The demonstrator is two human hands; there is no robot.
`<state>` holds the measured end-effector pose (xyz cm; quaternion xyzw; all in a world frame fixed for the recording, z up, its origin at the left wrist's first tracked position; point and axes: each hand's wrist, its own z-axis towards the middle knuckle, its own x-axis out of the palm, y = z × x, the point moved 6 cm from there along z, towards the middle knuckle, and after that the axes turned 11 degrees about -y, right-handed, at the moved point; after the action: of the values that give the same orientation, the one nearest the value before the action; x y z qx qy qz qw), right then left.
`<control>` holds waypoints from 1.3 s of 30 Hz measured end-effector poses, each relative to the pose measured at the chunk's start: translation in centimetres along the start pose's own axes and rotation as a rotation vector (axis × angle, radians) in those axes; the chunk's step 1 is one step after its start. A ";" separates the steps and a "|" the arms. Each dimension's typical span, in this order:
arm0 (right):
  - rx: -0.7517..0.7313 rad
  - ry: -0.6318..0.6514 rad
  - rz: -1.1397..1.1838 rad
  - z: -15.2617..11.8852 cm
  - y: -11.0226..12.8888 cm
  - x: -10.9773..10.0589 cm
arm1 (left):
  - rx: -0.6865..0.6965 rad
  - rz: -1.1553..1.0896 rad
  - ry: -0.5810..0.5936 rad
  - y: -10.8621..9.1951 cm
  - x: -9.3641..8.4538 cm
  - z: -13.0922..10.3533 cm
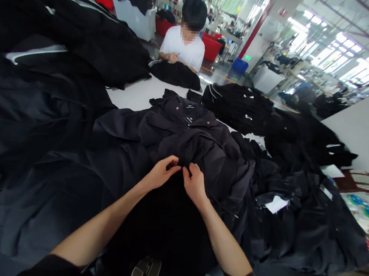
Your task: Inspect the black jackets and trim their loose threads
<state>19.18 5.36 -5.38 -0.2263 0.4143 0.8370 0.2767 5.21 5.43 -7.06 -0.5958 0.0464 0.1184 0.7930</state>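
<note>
A dark jacket (216, 152) with snap buttons and a printed neck label lies spread before me, its collar pointing away. At its near edge my left hand (163, 171) is closed, thumb and fingers pinching the dark fabric. Just to the right, my right hand (194, 183) pinches the same garment, with a small gap between the two thumbs. Whatever small part sits between the fingertips is hidden against the black cloth.
Dark garments (32, 139) are heaped at left, and more black clothes (304, 221) with a white paper piece (276, 204) at right. Across the white table (130, 92) a person in a white shirt (184, 45) handles a black garment (176, 74). Bins stand behind.
</note>
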 end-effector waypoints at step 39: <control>-0.651 0.464 -0.313 4.5 0.8 -1.1 | -0.170 0.148 0.183 0.7 -0.1 1.7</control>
<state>18.78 8.39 -1.77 -0.5443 0.1406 0.7989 0.2140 4.83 7.25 -7.25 -0.6641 0.1521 0.1250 0.7213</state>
